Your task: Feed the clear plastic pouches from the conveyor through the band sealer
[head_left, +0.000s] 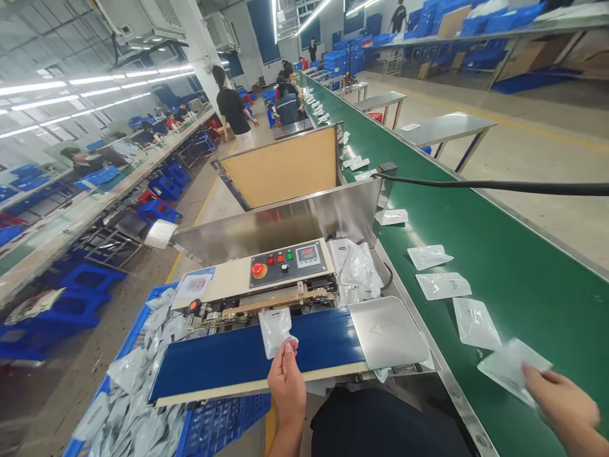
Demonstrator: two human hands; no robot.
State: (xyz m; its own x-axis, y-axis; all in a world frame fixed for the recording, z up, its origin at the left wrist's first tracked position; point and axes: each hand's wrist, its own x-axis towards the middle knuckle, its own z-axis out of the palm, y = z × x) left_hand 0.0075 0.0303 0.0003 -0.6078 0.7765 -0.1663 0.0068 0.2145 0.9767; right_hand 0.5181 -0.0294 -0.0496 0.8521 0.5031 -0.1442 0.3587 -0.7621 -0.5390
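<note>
My left hand (pixel 288 379) pinches the lower right corner of a white pouch (pixel 275 330), whose top edge lies at the sealing machine (pixel 285 266) above the blue belt (pixel 219 357). Over the green conveyor (pixel 480 235) at the right, my right hand (pixel 561 393) has its fingers closed at the right part of another white pouch (pixel 511 367), which is blurred. Several more pouches lie in a row up the green conveyor, the nearest one (pixel 476 322) just beyond the pouch at my right hand.
A blue crate (pixel 228 419) and a heap of pouches (pixel 143 400) are at the lower left. Metal panels (pixel 280 219) stand behind the machine. A black cable (pixel 495 185) crosses above the green conveyor. Several people are farther back, one standing (pixel 233 108) near a pillar.
</note>
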